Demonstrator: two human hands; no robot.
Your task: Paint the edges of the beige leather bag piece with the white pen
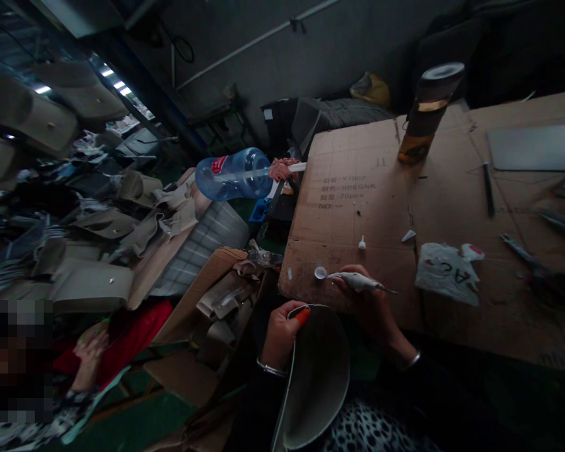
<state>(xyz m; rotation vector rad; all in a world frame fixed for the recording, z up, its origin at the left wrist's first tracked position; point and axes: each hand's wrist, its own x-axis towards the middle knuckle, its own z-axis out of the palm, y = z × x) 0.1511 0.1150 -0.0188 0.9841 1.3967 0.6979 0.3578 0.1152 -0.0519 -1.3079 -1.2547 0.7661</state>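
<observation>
**Curved panel in one hand, glue-caked tool in the other**

I hold a curved grey panel (317, 376) over my lap, its pale edge running up toward my left hand (282, 329). That hand is closed on the panel's top rim, with an orange-tipped finger or thumb cover (302, 316) pressed against the edge. My right hand (370, 301) is closed around a slim tool (358, 281) crusted with whitish stuff; it lies roughly level across my fingers, a thin dark point sticking out to the right and a small white round cap (320, 272) at its left end. The two hands are apart, the tool hand just above the panel and resting at the near edge of the cardboard sheet (358, 188) that covers the work table. I wear a thin bangle on each wrist.

On the cardboard, near the tool, sit a small white nozzle-like piece (361, 243) and a white scrap (408, 236). Further right lies a crumpled white plastic bag (447, 271) with dark letters. A tall bottle with amber liquid (428, 113) stands near the far edge, and dark hand tools (527, 257) lie toward the right, too dim to identify.

Left of the table, a blue water jug (235, 174) lies on its side above a heap of beige cut pieces (136, 220) and open cartons. At lower left, another person's hand (90, 348) rests by red fabric (127, 339).
</observation>
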